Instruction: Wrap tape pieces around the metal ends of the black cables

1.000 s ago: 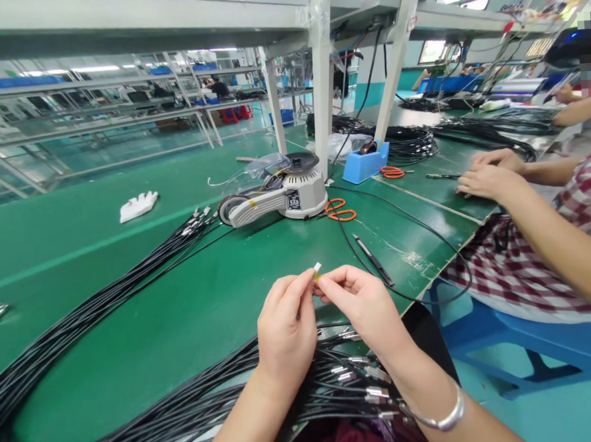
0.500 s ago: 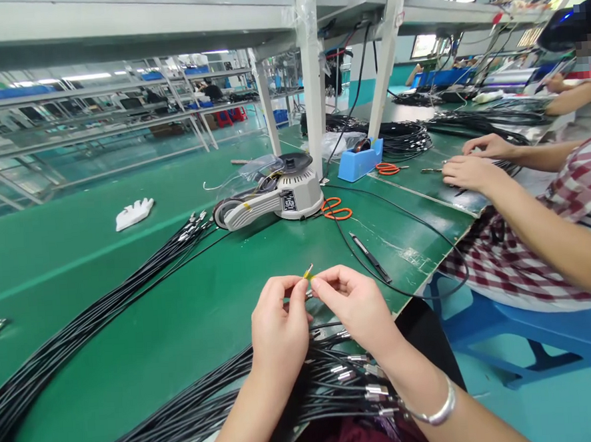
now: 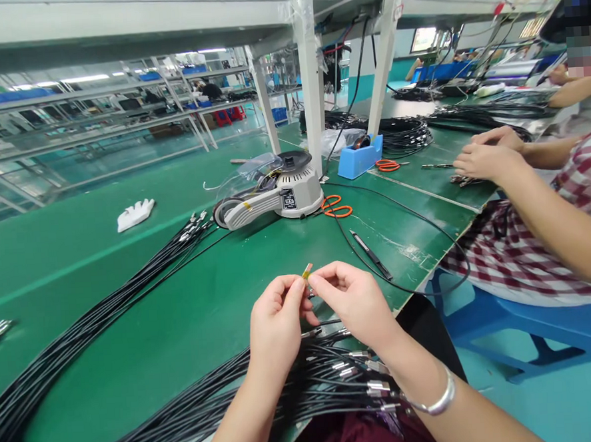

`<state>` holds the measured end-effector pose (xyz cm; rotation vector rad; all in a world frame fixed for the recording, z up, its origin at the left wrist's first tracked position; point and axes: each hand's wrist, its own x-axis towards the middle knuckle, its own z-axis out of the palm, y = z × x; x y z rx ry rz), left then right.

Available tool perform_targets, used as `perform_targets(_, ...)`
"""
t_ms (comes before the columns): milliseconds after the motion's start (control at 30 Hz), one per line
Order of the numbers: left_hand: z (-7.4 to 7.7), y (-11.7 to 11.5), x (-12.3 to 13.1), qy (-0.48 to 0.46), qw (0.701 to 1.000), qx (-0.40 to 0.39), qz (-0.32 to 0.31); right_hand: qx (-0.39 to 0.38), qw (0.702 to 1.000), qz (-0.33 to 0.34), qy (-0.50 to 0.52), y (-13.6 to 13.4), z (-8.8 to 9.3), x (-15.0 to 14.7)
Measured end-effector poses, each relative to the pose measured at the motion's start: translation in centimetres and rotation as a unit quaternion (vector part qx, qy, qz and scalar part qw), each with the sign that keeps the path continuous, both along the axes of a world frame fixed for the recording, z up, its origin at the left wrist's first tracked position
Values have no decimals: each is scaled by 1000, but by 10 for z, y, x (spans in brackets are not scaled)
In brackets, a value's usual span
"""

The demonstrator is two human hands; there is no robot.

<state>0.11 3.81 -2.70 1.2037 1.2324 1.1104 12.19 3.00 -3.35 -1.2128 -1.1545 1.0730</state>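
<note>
My left hand (image 3: 278,323) and my right hand (image 3: 357,304) meet over the front of the green bench, fingertips pinched together. Between them is a small metal cable connector (image 3: 307,269) with a strip of yellow tape at its base. The fingers hide most of the connector and its lead. Just below lies a bundle of black cables (image 3: 206,400), many with silver connector ends, running off to the left. A second bundle (image 3: 114,295) curves along the bench, its ends by the grey tape dispenser (image 3: 294,193).
A black utility knife (image 3: 370,253), orange-handled scissors (image 3: 337,208), a blue tape holder (image 3: 359,160) and a white glove (image 3: 135,215) lie beyond. A loose black cable (image 3: 415,215) loops right. A co-worker's hands (image 3: 486,159) work at the right. Shelf posts (image 3: 308,80) rise behind.
My hands stay pinched on the connector; the left fingers have shifted slightly, with some fingertips now showing beneath. The co-worker's hands have moved a little to the right.
</note>
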Motion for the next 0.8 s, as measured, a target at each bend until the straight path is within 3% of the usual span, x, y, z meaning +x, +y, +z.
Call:
perform_targets(467, -2, 4, -5, -120, 990, -31, -69, 13, 998, 45, 45, 3, 3, 1)
perform_targets(800, 8, 11, -22, -180, 940, -145, -250, 76, 994, 70, -17, 6, -4, 16)
